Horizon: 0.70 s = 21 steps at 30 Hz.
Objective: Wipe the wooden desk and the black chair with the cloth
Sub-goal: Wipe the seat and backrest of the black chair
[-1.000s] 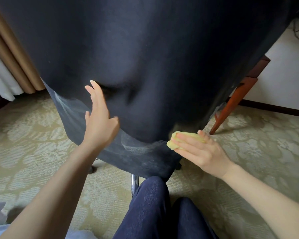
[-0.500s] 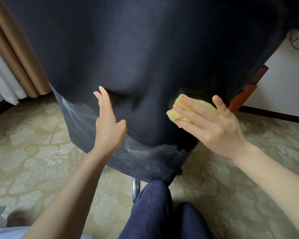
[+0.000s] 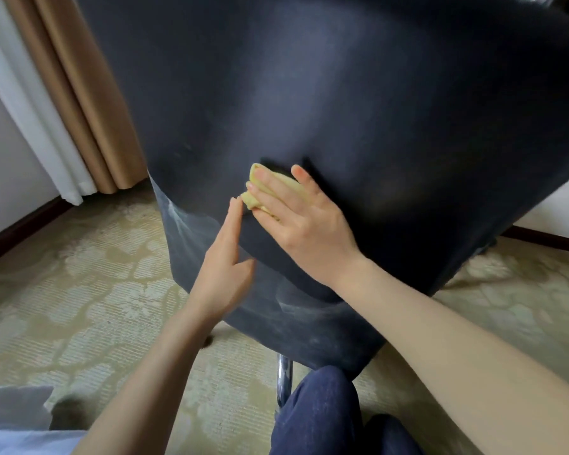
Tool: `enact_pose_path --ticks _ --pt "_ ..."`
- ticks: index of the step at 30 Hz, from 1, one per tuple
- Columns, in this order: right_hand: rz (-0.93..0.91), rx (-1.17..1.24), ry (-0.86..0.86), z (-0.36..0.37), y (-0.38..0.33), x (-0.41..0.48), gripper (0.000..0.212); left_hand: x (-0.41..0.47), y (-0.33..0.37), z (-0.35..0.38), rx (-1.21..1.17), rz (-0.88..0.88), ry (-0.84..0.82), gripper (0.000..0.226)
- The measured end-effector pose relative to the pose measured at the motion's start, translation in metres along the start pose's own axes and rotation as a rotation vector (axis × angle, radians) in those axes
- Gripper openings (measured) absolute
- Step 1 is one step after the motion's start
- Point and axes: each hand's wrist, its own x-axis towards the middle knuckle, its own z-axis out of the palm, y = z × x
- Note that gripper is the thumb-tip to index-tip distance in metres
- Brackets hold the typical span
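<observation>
The black chair (image 3: 342,93) fills the upper view, its broad back facing me and its pale dusty lower rim showing at the bottom. My right hand (image 3: 303,221) presses a folded yellow cloth (image 3: 260,188) flat against the lower middle of the chair back. My left hand (image 3: 225,264) rests open against the chair just left of the cloth, fingertips almost touching it. The wooden desk is hidden behind the chair.
A chrome chair leg (image 3: 283,379) stands under the seat. My knees in dark blue trousers (image 3: 322,418) are close below it. Patterned carpet (image 3: 96,290) covers the floor. Tan and white curtains (image 3: 79,103) hang at the left, by a white wall with a dark skirting.
My right hand has swept the cloth from the chair's lower right edge up and left to the middle of the back. My left hand stayed on the chair, and the camera shifted.
</observation>
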Motion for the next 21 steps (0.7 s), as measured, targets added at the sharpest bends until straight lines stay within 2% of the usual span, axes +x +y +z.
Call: enact_pose_path --ticks 4,10,14,17,21 --pt "-0.109 0.040 -0.050 0.009 -0.003 -0.028 0.027 -0.007 -0.003 -0.013 0.132 -0.013 0.030 0.088" --pt "-0.179 0.017 -0.032 0.013 0.015 -0.055 0.034 -0.024 -0.010 0.000 0.371 0.049 -0.109 0.092" --pt "-0.187 -0.014 -0.025 0.006 0.033 -0.081 0.046 -0.031 -0.017 0.005 0.388 0.054 -0.098 0.091" --pt "-0.161 -0.005 -0.052 -0.005 0.051 -0.103 0.051 -0.029 -0.020 0.001 0.343 0.045 -0.029 0.090" --pt "-0.170 0.009 -0.192 -0.024 0.071 -0.115 0.043 -0.023 -0.019 -0.003 0.198 -0.041 0.240 0.090"
